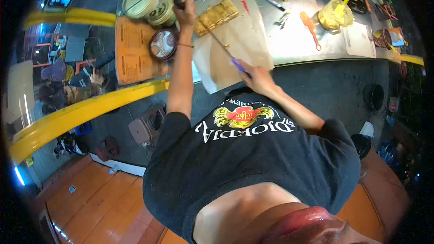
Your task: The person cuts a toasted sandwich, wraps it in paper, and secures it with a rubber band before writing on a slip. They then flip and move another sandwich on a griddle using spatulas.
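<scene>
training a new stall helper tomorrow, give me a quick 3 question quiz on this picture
1. True or false: the right hand holds a knife with a purple handle.
2. What does the knife's tip reach? A) the orange spatula B) the bread slab C) the open brown tub
3. Short answer: which hand is at the end of the bread slab, beside the jars?

Key: 1 true. 2 B. 3 the left hand.

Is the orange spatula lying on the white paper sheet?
No, the orange spatula lies on the bare metal counter, to the side of the white paper sheet and apart from it.
</scene>
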Demonstrator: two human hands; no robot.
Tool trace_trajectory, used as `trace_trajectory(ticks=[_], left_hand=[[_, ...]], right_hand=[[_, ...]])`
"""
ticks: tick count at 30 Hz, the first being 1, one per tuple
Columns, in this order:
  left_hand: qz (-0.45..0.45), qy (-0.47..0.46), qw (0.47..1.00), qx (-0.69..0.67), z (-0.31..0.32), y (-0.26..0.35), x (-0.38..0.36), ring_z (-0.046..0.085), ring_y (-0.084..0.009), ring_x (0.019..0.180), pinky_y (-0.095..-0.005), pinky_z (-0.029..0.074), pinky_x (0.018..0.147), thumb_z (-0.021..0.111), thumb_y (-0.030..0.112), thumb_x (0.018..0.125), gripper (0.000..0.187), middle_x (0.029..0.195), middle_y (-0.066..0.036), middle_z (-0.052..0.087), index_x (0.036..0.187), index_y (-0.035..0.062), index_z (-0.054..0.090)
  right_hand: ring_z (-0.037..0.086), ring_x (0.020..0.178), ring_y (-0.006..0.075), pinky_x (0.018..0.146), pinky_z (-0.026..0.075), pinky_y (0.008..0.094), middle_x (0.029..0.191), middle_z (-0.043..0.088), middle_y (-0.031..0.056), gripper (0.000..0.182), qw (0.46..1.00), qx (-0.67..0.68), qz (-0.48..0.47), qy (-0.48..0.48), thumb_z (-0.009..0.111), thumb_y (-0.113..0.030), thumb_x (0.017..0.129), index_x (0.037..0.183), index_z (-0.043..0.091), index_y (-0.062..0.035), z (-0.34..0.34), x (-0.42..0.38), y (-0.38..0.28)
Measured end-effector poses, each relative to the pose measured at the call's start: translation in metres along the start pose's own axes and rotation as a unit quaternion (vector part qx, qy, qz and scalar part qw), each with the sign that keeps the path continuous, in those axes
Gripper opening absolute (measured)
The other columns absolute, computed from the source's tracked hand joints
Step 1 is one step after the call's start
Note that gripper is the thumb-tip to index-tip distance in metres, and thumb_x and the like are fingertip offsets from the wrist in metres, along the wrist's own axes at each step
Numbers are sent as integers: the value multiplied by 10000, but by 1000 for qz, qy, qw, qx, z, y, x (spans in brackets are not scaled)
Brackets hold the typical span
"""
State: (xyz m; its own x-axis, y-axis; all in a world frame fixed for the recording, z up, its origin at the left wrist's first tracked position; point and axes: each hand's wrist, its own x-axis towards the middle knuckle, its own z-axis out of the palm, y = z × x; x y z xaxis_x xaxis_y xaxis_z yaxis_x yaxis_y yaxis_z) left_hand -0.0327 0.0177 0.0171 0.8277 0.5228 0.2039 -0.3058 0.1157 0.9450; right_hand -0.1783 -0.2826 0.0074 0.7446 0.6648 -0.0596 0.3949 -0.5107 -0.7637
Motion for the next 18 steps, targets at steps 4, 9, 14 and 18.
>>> trace_trajectory(ticks=[4, 9, 14, 18], left_hand=[[46, -107, 985, 126, -17, 8, 13, 251, -71, 499, -247, 209, 480, 474, 170, 933, 284, 578, 64, 226, 687, 164, 333], [153, -103, 958, 220, 73, 146, -94, 297, -134, 518, -311, 301, 531, 438, 191, 945, 347, 573, -9, 321, 625, 116, 328], [254, -401, 854, 214, 226, 95, -201, 608, -295, 1004, -453, 484, 895, 793, 214, 698, 238, 960, -73, 638, 845, 103, 644], [269, -455, 780, 333, 289, 41, -225, 380, -368, 1324, -554, 271, 1115, 836, 359, 658, 606, 1378, -141, 443, 1164, 151, 577]], right_hand=[[617, 504, 192, 514, 516, 328, 644, 639, 106, 237, 900, 347, 61, -257, 516, -207, 970, 1140, 530, -43, -4, 36, 41], [596, 489, 170, 542, 519, 346, 597, 582, 92, 287, 606, 688, 94, -387, 514, -237, 975, 1150, 477, -12, -78, 26, 28], [554, 556, 158, 567, 488, 298, 676, 567, 90, 285, 418, 861, 148, -248, 439, -247, 983, 1016, 574, 3, -164, -16, 64], [613, 668, 153, 544, 478, 232, 723, 588, 86, 185, 731, 653, 122, -152, 492, -160, 954, 961, 596, -7, -232, -45, 134]])
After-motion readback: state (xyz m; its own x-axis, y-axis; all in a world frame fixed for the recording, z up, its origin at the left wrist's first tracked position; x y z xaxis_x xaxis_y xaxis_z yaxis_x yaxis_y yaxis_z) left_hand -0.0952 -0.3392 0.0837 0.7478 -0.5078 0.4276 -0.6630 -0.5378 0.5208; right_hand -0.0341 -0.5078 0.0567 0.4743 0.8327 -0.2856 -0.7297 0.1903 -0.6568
